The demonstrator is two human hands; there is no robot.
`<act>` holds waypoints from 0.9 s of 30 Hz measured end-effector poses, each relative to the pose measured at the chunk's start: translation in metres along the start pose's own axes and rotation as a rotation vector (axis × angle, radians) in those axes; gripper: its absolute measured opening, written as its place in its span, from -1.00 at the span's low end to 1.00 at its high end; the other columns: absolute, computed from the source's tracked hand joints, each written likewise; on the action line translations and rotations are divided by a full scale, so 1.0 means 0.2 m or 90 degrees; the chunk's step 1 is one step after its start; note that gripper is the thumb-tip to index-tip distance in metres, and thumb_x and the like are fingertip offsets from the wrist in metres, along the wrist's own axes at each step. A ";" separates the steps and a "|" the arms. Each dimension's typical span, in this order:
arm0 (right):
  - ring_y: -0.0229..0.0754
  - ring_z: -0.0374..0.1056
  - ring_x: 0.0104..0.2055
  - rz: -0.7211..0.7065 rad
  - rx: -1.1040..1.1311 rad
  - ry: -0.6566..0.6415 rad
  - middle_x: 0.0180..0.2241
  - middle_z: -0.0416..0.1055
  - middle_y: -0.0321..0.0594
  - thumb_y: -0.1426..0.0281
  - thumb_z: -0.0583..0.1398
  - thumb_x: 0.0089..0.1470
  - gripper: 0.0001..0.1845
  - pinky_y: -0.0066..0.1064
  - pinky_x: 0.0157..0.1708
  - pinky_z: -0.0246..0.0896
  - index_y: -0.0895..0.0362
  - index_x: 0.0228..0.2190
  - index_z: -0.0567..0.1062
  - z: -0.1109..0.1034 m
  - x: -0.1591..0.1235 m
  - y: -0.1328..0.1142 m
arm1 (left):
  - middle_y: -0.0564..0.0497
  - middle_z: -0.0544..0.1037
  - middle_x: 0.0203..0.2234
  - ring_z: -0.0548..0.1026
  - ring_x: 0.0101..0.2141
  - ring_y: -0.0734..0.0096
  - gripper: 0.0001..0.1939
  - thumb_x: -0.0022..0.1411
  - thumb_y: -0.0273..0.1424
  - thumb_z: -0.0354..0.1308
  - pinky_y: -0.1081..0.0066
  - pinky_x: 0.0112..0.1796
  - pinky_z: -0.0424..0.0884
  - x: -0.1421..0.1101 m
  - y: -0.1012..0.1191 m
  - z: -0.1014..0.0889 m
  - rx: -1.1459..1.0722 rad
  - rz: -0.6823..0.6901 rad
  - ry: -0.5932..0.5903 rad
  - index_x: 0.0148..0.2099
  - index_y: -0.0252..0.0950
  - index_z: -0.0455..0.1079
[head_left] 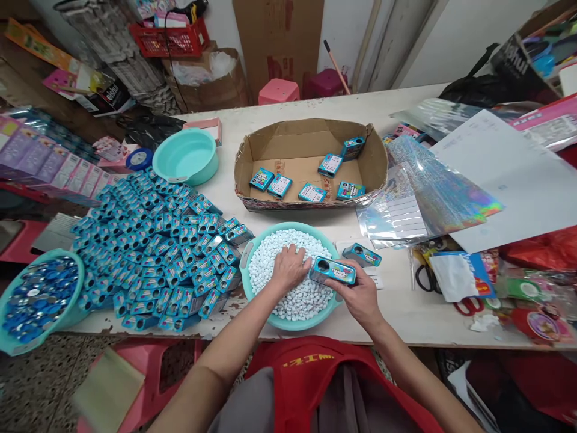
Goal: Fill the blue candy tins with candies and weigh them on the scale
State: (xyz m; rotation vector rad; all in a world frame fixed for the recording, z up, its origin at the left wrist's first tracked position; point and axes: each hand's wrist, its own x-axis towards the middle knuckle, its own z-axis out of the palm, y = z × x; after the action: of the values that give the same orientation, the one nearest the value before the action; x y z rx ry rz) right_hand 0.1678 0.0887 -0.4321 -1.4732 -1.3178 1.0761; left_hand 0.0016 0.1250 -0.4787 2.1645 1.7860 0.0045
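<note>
My left hand point(291, 268) is in a turquoise basin point(249, 282) of small white candies point(302, 304), its fingers curled down into them so that the fingertips are partly hidden. My right hand point(360, 294) grips a small blue candy box point(333, 272) over the basin's right side. The box lies tilted on its long side, with a dark round hole showing at its left end, close to my left fingers. Just behind my right hand, another blue candy box point(362, 254) rests on the table beside the basin.
A big heap of blue candy boxes point(166, 252) covers the table's left. Beyond the basin stands a cardboard box point(311, 204) holding several candy boxes. A basin of blue-silver discs point(40, 294), an empty turquoise basin point(184, 153), shiny sheets point(433, 186) and scissors point(426, 278) lie around.
</note>
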 end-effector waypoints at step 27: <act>-0.02 0.36 -0.20 -0.187 -0.230 -0.082 -0.29 0.40 -0.15 0.36 0.27 -0.01 -0.75 -0.24 -0.24 0.27 0.07 -0.25 0.39 0.16 0.01 -0.14 | 0.12 0.41 -0.55 0.44 -0.57 0.52 -0.79 0.00 -0.32 0.24 0.48 -0.50 0.37 -0.05 0.15 -0.36 -1.231 -0.242 0.381 -0.43 -0.32 0.29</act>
State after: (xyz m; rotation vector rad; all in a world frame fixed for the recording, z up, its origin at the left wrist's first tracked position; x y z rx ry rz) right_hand 0.1299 0.0950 -0.4128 -1.4201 -1.8300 0.7795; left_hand 0.0127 0.1286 -0.4003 0.3745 1.1498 1.5883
